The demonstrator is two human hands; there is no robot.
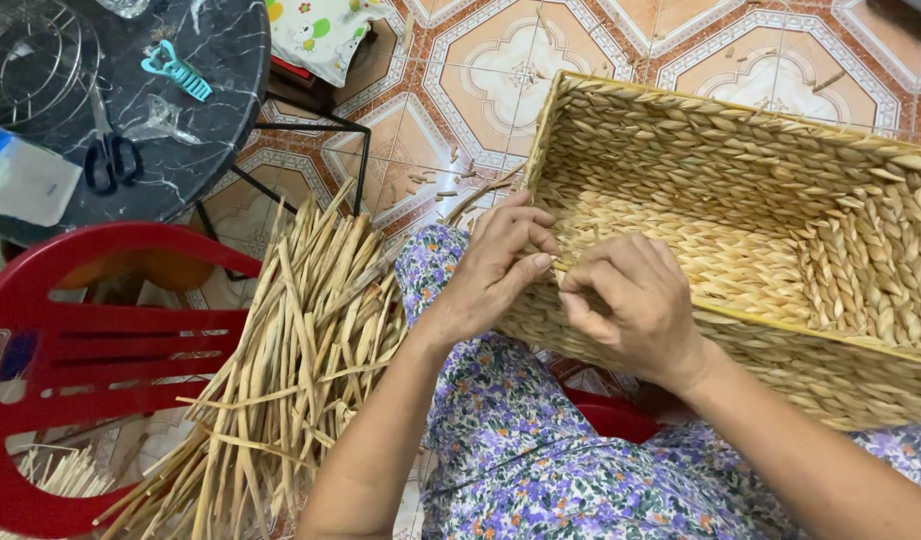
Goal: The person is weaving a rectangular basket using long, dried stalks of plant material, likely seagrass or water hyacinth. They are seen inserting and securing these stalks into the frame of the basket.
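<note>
Both hands meet at the near rim of the woven basket (740,230), which rests on the person's lap: the left hand (495,265) and right hand (635,305) pinch its fibres. A bundle of dried reeds (290,370) leans against a red plastic chair (80,350) to the left.

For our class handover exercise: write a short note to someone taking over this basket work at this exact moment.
Left hand: fingers pinched at the near rim of the woven basket.
Right hand: curled at the same spot on the rim, close against the left.
Basket rests on the lap, tilted, opening towards the camera.
Loose dried straw lies piled to the left, beside the red chair. Scissors sit on the dark table.
Done: walls and base look fully woven.
Left: apparently the rim at the near edge.
</note>
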